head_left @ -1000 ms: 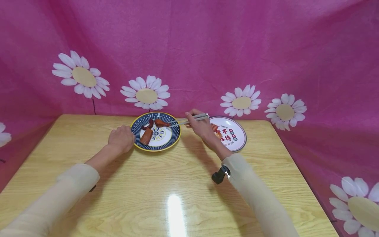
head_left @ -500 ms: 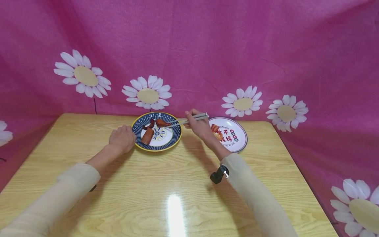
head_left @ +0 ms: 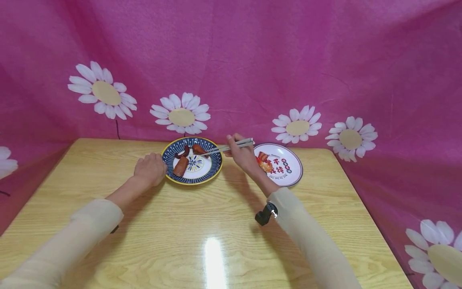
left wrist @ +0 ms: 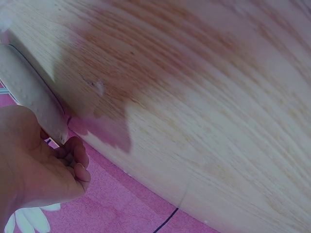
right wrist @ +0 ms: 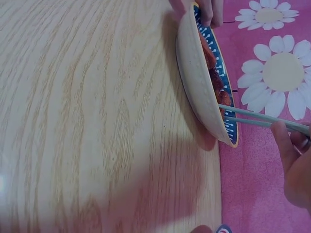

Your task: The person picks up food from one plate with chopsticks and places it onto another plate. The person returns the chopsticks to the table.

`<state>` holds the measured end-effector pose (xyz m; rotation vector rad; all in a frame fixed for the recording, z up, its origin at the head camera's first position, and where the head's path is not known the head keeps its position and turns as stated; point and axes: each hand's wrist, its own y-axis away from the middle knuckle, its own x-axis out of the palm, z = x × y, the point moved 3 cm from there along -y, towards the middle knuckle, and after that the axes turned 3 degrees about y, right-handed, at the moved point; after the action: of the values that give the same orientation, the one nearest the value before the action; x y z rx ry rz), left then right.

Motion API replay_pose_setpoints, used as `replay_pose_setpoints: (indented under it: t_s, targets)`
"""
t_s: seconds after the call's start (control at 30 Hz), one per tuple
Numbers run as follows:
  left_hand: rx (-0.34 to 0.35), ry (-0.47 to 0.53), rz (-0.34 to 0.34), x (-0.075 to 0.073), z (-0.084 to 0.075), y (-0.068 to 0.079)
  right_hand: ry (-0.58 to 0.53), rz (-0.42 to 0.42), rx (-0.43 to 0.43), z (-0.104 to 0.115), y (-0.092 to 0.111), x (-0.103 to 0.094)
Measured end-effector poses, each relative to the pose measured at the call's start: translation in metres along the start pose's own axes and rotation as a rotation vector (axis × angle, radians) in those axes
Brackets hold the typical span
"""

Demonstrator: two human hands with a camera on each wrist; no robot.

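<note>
My left hand grips the left rim of a blue-and-white patterned plate with a yellow edge. In the left wrist view its fingers curl at the rim. On the plate lie a brown sausage-like chunk, a dark red curved piece and a reddish-brown piece like a small drumstick. My right hand holds a pair of metal chopsticks, reaching over the plate's right rim. Their tips touch or lie right beside the drumstick-like piece, which rests in the plate.
To the right, partly behind my right hand, stands a white plate with printed red characters. Orange-red food like a shrimp lies at its left side. The wooden table meets a pink flowered cloth at the back.
The chopstick tips have shifted slightly left against the drumstick-like piece, which has turned a little. My left hand keeps its hold on the plate. The whole head view has drifted slightly.
</note>
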<state>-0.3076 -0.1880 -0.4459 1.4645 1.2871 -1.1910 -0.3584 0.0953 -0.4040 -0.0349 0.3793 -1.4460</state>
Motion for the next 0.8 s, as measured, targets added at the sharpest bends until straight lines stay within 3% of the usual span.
replay_pose_setpoints:
  t_s: [0.4,0.8]
  targets:
    - [0.0,-0.011,0.013,0.0,0.0,0.0,-0.062,-0.058,-0.027,-0.009,0.005,-0.001]
    - [-0.006,-0.011,0.022,-0.001,-0.001,0.001,-0.121,-0.097,0.021,-0.016,0.01,-0.018]
